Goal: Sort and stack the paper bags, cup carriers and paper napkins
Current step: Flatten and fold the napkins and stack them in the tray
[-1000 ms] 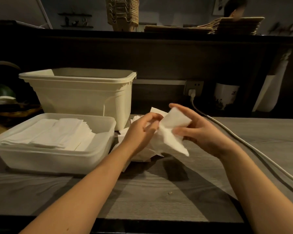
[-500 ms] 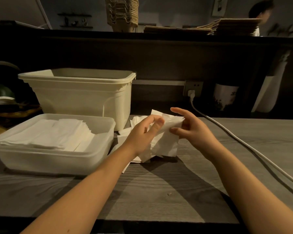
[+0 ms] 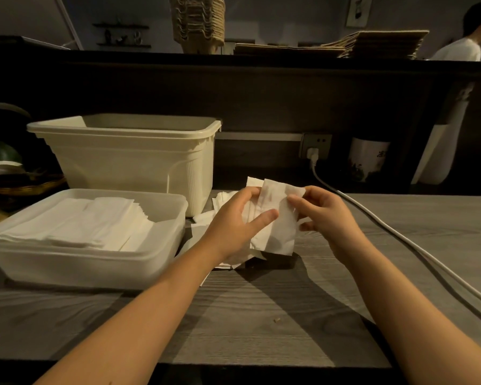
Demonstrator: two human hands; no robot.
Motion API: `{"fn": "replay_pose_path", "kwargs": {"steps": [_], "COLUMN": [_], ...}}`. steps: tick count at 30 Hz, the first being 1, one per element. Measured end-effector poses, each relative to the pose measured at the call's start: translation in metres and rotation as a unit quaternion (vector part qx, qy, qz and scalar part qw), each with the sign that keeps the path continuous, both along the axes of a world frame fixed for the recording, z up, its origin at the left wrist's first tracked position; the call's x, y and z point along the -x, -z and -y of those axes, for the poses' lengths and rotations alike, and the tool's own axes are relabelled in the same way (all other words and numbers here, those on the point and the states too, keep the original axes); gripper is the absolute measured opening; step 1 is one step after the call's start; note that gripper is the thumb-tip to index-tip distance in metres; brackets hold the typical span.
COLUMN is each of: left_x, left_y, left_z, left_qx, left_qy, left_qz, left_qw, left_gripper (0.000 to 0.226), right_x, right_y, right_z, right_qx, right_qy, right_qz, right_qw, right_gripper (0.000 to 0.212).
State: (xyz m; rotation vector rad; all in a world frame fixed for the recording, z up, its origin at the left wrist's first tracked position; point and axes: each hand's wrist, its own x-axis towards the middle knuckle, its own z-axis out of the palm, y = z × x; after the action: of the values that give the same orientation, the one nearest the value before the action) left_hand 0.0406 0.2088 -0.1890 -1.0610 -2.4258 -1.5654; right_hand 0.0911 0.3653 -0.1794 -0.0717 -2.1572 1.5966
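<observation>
Grip: your left hand point(image 3: 233, 223) holds a folded napkin point(image 3: 278, 229), thumb across its face; your right hand point(image 3: 326, 218) pinches its upper right edge.
Location: the napkin is raised between both hands, above the loose pile point(image 3: 206, 218); the shallow tray point(image 3: 161, 254) of stacked napkins point(image 3: 75, 223) sits left of your grip.
Risk: thin paper pulled two ways may tear or unfold.
Risk: the white cable point(image 3: 400, 237) runs right of your grip; a sweeping wrist could snag it.

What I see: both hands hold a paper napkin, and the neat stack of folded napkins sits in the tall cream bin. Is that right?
Not quite. In the head view the left hand and right hand do hold a paper napkin, but the neat stack of folded napkins sits in the shallow tray in front of the tall cream bin.
</observation>
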Motion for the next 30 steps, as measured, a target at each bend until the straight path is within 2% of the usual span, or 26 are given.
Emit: {"fn": "replay_pose_path", "kwargs": {"steps": [4, 8, 12, 22, 25, 29, 30], "left_x": [0.002, 0.001, 0.001, 0.0, -0.001, -0.002, -0.003], "left_y": [0.002, 0.004, 0.004, 0.004, 0.004, 0.001, 0.0], "left_z": [-0.001, -0.001, -0.003, -0.003, -0.002, -0.002, -0.002], "left_qx": [-0.007, -0.021, -0.026, -0.042, -0.078, -0.112, -0.118], "left_qy": [-0.017, 0.009, 0.001, 0.024, 0.047, 0.054, 0.058], "left_qz": [-0.012, 0.023, 0.032, 0.03, -0.006, -0.017, -0.013], "left_qw": [1.0, 0.999, 0.999, 0.998, 0.996, 0.992, 0.991], "left_gripper": [0.041, 0.031, 0.045, 0.044, 0.045, 0.049, 0.047], "right_x": [-0.002, -0.007, -0.004, 0.001, 0.004, 0.005, 0.005], "right_y": [-0.001, -0.004, -0.001, 0.004, 0.006, 0.009, 0.008], "right_z": [-0.001, 0.003, 0.004, 0.011, 0.01, 0.012, 0.013], "right_qx": [-0.03, -0.021, -0.005, -0.01, -0.013, 0.027, 0.035], "right_qy": [-0.001, -0.072, -0.043, 0.0, 0.03, -0.014, -0.036], "right_qz": [-0.005, -0.014, -0.017, -0.044, -0.031, 0.073, 0.096], "right_qw": [1.0, 0.997, 0.999, 0.999, 0.999, 0.997, 0.994], "right_gripper": [0.005, 0.008, 0.007, 0.005, 0.01, 0.043, 0.045]}}
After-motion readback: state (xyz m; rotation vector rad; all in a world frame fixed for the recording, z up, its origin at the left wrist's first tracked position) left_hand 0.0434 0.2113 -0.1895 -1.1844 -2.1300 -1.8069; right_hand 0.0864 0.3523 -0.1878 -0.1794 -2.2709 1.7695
